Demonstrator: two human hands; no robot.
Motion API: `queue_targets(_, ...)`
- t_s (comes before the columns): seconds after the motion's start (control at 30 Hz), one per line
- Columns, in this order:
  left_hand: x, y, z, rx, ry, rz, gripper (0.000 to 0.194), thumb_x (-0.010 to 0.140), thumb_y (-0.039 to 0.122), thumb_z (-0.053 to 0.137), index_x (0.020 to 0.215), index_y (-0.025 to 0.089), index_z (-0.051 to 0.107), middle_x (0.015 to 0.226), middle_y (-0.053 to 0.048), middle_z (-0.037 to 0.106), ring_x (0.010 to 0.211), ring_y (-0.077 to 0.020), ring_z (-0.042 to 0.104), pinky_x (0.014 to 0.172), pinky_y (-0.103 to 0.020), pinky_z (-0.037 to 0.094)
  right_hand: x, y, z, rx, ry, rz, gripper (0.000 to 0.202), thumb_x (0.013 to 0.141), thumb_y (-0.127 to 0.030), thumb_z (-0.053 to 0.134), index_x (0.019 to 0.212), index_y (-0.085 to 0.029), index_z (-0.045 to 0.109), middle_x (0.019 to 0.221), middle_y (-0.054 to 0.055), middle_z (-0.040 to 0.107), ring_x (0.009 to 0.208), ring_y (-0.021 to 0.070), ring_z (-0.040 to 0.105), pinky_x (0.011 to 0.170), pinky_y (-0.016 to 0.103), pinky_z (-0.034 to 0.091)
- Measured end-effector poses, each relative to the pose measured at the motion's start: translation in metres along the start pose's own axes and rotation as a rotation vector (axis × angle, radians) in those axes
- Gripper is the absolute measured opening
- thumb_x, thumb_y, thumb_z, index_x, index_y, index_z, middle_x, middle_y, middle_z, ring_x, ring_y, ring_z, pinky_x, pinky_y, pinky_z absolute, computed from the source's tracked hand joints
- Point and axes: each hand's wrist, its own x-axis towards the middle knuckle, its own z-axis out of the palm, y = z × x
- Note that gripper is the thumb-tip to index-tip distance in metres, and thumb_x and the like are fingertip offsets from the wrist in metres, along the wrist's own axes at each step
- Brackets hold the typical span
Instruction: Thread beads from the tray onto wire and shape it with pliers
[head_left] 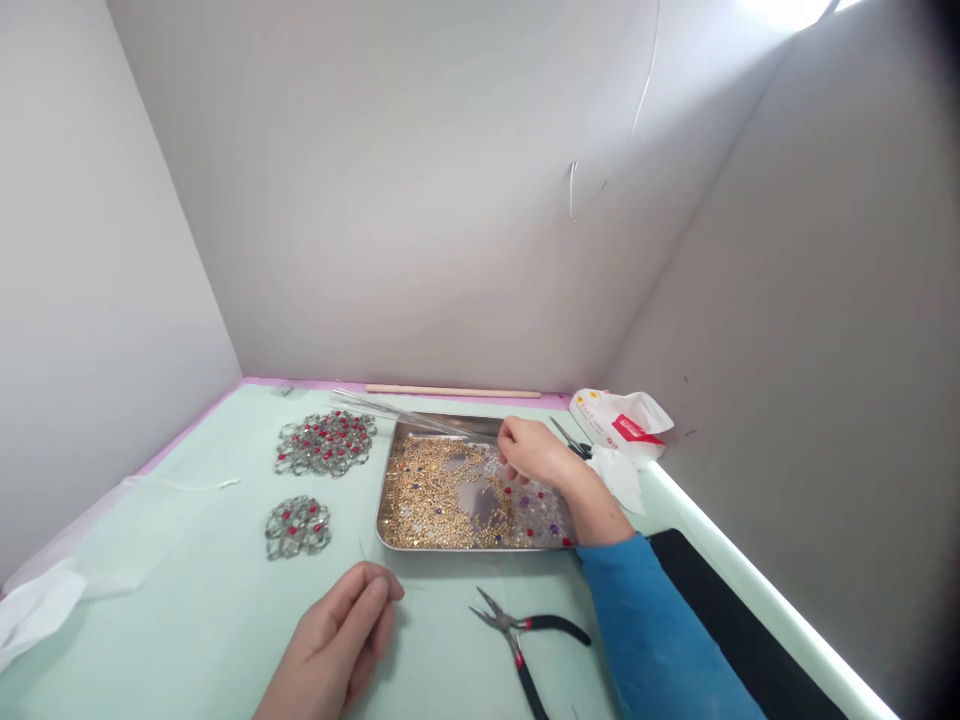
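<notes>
My left hand is closed in a pinch over the table, left of the pliers. Fine wire ends stick out by its fingertips. My right hand reaches over the metal tray, its fingers bent together above the clear beads; what they hold, if anything, is hidden. Small gold beads cover the tray's left part, with red and purple beads among clear ones at the right. Black-handled pliers lie with jaws apart in front of the tray. A bundle of thin wires rests across the tray's back edge.
Two beaded wire pieces with red beads, a larger one and a smaller one, lie left of the tray. Scissors, a tissue pack and a wooden stick lie behind. A black mat is at right; walls enclose the table.
</notes>
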Motion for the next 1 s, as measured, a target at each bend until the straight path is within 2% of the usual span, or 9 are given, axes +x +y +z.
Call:
queue_targets(0.1, -0.001, 0.001, 0.0, 0.001, 0.029, 0.003, 0.04, 0.07, 0.059, 0.059, 0.076, 0.02, 0.056, 0.05, 0.006, 0.036, 0.041, -0.0055, 0.023, 0.038, -0.016, 0.017, 0.0, 0.003, -0.002, -0.033, -0.126, 0.059, 0.02, 0.081, -0.016, 0.042, 0.089, -0.012, 0.059, 0.075, 0.012, 0.069, 0.052, 0.0177, 0.063, 0.05, 0.025, 0.043)
queue_targets(0.2, -0.001, 0.002, 0.0, 0.001, 0.048, 0.004, 0.038, 0.069, 0.058, 0.061, 0.076, 0.02, 0.057, 0.05, 0.006, 0.037, 0.041, -0.0058, 0.024, 0.037, -0.016, 0.02, 0.002, -0.001, 0.008, -0.08, -0.212, 0.091, 0.017, 0.077, -0.014, 0.045, 0.083, -0.011, 0.06, 0.07, 0.014, 0.069, 0.051, 0.0193, 0.063, 0.05, 0.026, 0.045)
queue_targets(0.33, -0.001, 0.001, 0.001, -0.017, 0.042, 0.01, 0.04, 0.069, 0.058, 0.06, 0.075, 0.019, 0.057, 0.048, 0.006, 0.037, 0.04, -0.0048, 0.023, 0.036, -0.015, 0.018, 0.006, -0.003, 0.021, 0.07, -0.315, 0.005, 0.014, 0.079, -0.017, 0.044, 0.078, -0.013, 0.057, 0.071, 0.012, 0.069, 0.051, 0.0174, 0.063, 0.046, 0.024, 0.045)
queue_targets(0.47, 0.0, 0.0, 0.001, -0.029, 0.064, 0.018, 0.038, 0.068, 0.056, 0.063, 0.075, 0.019, 0.059, 0.049, 0.006, 0.039, 0.039, -0.0051, 0.025, 0.035, -0.015, 0.021, 0.01, 0.002, 0.019, 0.19, -0.163, -0.035, 0.014, 0.083, -0.02, 0.043, 0.088, -0.015, 0.055, 0.078, 0.008, 0.07, 0.054, 0.0134, 0.063, 0.049, 0.019, 0.044)
queue_targets(0.53, 0.0, 0.0, 0.001, -0.029, 0.068, 0.021, 0.037, 0.068, 0.056, 0.063, 0.076, 0.019, 0.059, 0.049, 0.006, 0.039, 0.039, -0.0055, 0.026, 0.035, -0.015, 0.022, 0.011, 0.003, 0.015, 0.074, -0.107, 0.023, 0.016, 0.082, -0.017, 0.044, 0.089, -0.014, 0.058, 0.078, 0.009, 0.07, 0.055, 0.0144, 0.064, 0.051, 0.021, 0.044)
queue_targets(0.63, -0.001, 0.001, 0.001, -0.031, 0.073, 0.016, 0.038, 0.068, 0.056, 0.063, 0.077, 0.02, 0.06, 0.048, 0.006, 0.039, 0.039, -0.006, 0.029, 0.035, -0.015, 0.022, 0.01, 0.002, 0.009, -0.201, -0.024, 0.108, 0.016, 0.076, -0.013, 0.048, 0.081, -0.012, 0.063, 0.083, 0.016, 0.069, 0.068, 0.0208, 0.066, 0.058, 0.025, 0.044)
queue_targets(0.7, -0.001, 0.001, 0.001, -0.031, 0.08, 0.009, 0.037, 0.067, 0.055, 0.064, 0.079, 0.02, 0.061, 0.048, 0.006, 0.04, 0.039, -0.0064, 0.03, 0.035, -0.016, 0.024, 0.009, 0.001, 0.007, -0.274, 0.039, 0.132, 0.016, 0.074, -0.011, 0.049, 0.079, -0.011, 0.064, 0.086, 0.018, 0.069, 0.074, 0.0229, 0.067, 0.059, 0.025, 0.043)
queue_targets(0.9, -0.001, 0.0, 0.001, -0.032, 0.074, 0.016, 0.038, 0.068, 0.056, 0.063, 0.075, 0.019, 0.06, 0.051, 0.005, 0.043, 0.04, -0.0055, 0.031, 0.035, -0.015, 0.024, 0.012, 0.0, 0.019, -0.017, -0.083, 0.021, 0.015, 0.079, -0.014, 0.045, 0.083, -0.014, 0.06, 0.075, 0.009, 0.069, 0.056, 0.0147, 0.062, 0.052, 0.021, 0.039)
queue_targets(1.0, -0.001, 0.0, 0.002, -0.042, 0.071, 0.01, 0.038, 0.067, 0.056, 0.063, 0.076, 0.019, 0.06, 0.049, 0.005, 0.041, 0.039, -0.0058, 0.03, 0.034, -0.015, 0.024, 0.016, 0.002, 0.024, 0.092, -0.037, -0.032, 0.014, 0.081, -0.016, 0.044, 0.085, -0.016, 0.057, 0.081, 0.007, 0.069, 0.061, 0.0129, 0.062, 0.053, 0.019, 0.039)
